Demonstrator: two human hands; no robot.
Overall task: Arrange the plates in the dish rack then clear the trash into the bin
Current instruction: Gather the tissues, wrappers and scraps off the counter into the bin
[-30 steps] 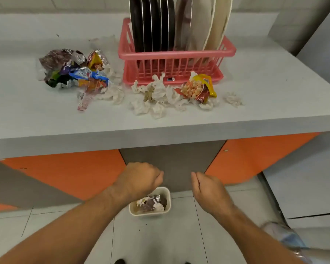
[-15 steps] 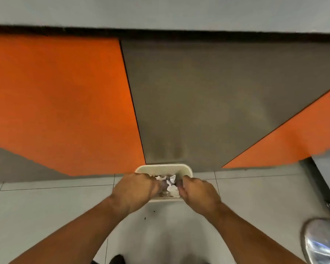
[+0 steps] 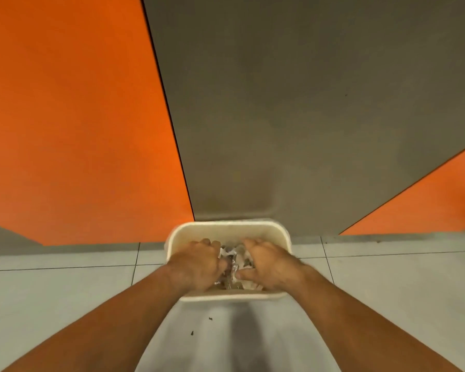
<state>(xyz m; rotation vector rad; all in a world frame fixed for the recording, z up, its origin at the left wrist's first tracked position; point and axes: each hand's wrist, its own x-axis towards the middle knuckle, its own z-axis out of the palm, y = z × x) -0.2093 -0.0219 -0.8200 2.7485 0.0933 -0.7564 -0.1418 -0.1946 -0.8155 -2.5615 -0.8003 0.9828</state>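
Trash (image 3: 232, 260) lies crumpled in the bin (image 3: 227, 226), beneath and between our fingers (image 3: 250, 242): left hand (image 3: 199, 264) curled, perhaps gripping, we cannot tell; right hand (image 3: 269, 264) spread, pressing down. We are dumping; next, release and lift clear.

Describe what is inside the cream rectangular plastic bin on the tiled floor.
Crumpled white paper and shiny foil wrappers show between the left hand and right hand, both reaching into the bin. The hands cover most of the rest; the bin's bottom is hidden.
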